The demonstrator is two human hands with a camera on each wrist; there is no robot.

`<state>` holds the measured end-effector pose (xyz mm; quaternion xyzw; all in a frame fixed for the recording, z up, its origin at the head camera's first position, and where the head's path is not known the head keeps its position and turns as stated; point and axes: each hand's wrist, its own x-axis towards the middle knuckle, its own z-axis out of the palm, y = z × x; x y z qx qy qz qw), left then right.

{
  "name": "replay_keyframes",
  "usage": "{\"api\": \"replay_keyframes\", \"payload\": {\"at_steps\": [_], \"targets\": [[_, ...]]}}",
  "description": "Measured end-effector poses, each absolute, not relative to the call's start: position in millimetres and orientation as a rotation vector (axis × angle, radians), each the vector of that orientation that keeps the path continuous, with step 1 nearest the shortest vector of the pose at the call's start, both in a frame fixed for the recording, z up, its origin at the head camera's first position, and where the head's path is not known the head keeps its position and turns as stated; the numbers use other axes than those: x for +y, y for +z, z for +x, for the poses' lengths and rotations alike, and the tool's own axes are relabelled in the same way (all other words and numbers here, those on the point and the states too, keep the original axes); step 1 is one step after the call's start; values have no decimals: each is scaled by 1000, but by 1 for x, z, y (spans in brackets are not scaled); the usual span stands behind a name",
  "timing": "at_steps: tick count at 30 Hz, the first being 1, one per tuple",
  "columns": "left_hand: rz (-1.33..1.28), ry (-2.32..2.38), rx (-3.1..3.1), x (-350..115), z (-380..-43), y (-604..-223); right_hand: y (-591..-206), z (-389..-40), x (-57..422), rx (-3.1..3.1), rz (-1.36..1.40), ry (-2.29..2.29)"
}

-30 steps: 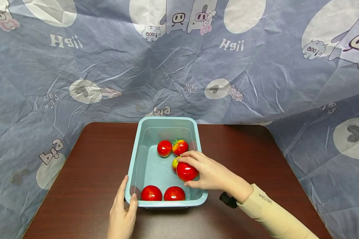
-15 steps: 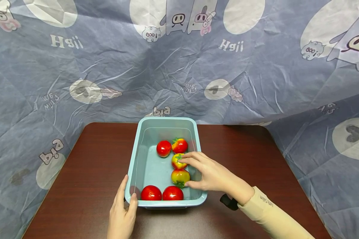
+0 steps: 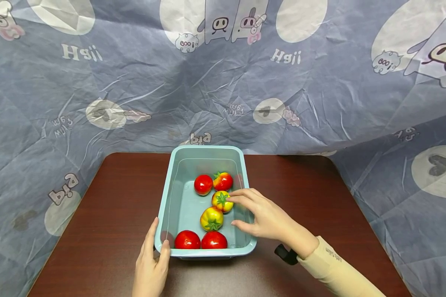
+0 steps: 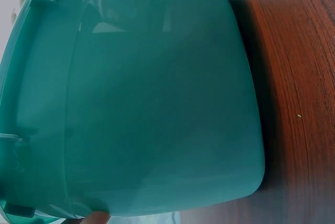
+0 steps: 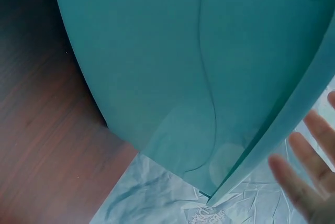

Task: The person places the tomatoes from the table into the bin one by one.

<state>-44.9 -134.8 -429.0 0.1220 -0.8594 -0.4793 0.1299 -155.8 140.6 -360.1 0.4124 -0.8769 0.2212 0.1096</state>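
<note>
A light blue plastic bin (image 3: 163, 198) holds several tomatoes. Two red ones, the left tomato (image 3: 187, 239) and its neighbour (image 3: 214, 240), lie along the near wall. In the middle a yellow-green tomato (image 3: 211, 218) leans against a yellow tomato with green leaves (image 3: 221, 201). Farther back are a red tomato (image 3: 203, 185) and a red-yellow tomato (image 3: 223, 181). My right hand (image 3: 262, 214) reaches over the right rim, its fingers spread and holding nothing, beside the middle tomatoes. My left hand (image 3: 151, 260) touches the bin's near left corner with straight fingers along the outside.
The bin stands on a dark brown wooden table (image 3: 293, 181). A blue-grey patterned cloth (image 3: 152, 82) hangs behind it and to the sides. A black wrist strap (image 3: 285, 254) sits by the right sleeve (image 3: 338, 268).
My right hand has let go of a tomato, which has rolled left and turned its yellow-green leafy side up. The right hand has drawn slightly right. The left hand has stayed at the corner.
</note>
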Motion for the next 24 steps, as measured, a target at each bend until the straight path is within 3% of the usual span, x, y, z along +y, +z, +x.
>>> {"api": "replay_keyframes", "payload": {"at_steps": [24], "targets": [[292, -1386, -2722, -146, -48, -410, -378, -132, 144, -2617, 796, 717]]}}
